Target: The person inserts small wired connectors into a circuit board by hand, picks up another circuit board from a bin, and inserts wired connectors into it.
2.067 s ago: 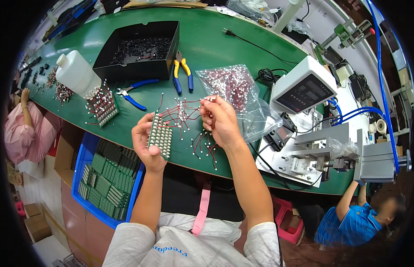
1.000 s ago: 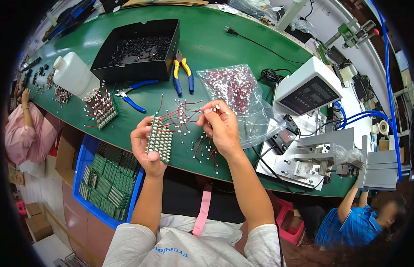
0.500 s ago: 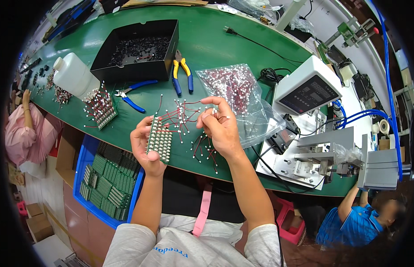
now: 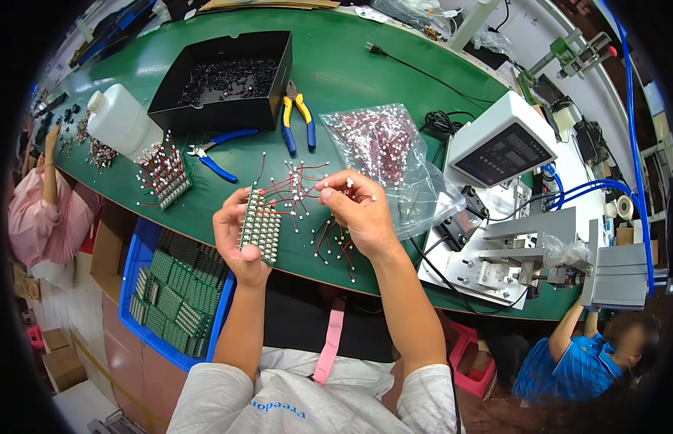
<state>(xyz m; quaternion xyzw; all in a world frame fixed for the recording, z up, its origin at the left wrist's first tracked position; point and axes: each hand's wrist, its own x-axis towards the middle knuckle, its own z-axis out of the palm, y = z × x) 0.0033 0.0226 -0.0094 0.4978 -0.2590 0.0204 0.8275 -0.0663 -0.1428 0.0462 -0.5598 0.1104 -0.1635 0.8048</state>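
My left hand (image 4: pixel 237 249) grips a green circuit board panel (image 4: pixel 263 230) by its edges, tilted above the table. Rows of small pale connectors cover the panel, and a few red wires rise from its far end. To the right, my right hand (image 4: pixel 367 219) pinches a short connector wire (image 4: pixel 349 184) whose white plug shows at the fingertips, apart from the panel. Loose red and black wires with white ends (image 4: pixel 299 189) lie beyond and between my hands. A second panel (image 4: pixel 166 177), bristling with red wires, stands at the left.
A black box (image 4: pixel 221 87) of small dark parts, a white bottle (image 4: pixel 119 119), cutters (image 4: pixel 221 155) and pliers (image 4: pixel 297 119) lie beyond. A bag of wires (image 4: pixel 380 145) and a white machine (image 4: pixel 503 141) stand right. A blue bin (image 4: pixel 179 304) holds panels. Two other people sit nearby.
My right hand has lowered slightly, its fingers drawn closer together, and the white plug now shows more clearly. My left hand and the panel have barely moved. The person at left has shifted an arm.
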